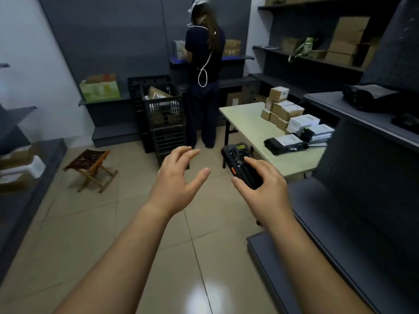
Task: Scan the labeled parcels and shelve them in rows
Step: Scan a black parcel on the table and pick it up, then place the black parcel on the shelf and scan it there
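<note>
Grey shelving (353, 114) is flanking a pale desk (247, 123) of labelled cardboard parcels (285, 109). Right hand (265, 184) is loosely pinching a black handheld scanner (243, 164), which could slip; left hand (179, 175) is hanging open, empty.

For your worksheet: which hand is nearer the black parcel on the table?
Right. The right hand, holding the scanner, is just left of the black parcel; the left hand is farther left.

Stockroom count
Two hands (175, 177), one scanner (243, 165), one table (247, 123), one stool (90, 167), one black pouch (284, 145); stacked crates (164, 114), exact number unclear.
</note>
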### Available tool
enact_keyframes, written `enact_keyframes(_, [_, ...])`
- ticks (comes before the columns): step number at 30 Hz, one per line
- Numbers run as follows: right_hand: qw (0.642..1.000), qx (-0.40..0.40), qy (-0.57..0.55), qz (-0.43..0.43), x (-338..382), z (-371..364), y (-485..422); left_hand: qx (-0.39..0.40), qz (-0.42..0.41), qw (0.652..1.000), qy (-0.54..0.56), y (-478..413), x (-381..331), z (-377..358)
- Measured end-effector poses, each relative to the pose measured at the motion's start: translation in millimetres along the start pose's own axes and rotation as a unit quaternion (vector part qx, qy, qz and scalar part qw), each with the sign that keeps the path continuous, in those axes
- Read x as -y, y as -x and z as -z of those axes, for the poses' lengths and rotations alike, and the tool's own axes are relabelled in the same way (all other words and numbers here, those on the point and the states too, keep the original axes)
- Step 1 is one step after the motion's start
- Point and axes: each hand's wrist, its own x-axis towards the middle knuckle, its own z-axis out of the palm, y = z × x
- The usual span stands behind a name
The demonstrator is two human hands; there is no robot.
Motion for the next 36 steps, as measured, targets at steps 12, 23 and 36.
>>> enact_keyframes(12, [1.000,0.003,0.010,-0.009,-54.0,-146.7,-271.8,0.013,0.000,1.000,-0.004,-255.9,168.9,-74.2])
enact_keyframes(23, [0.947,-0.212,0.112,-0.212,-173.9,-162.4,-414.7,0.222,-0.131,0.957,0.136,-481.9,221.4,-274.9])
enact_keyframes(36, [0.859,-0.278,0.174,-0.392,-316.9,-113.9,-452.0,0.399,-0.190,0.879,0.178,-562.8,171.8,-498.5])
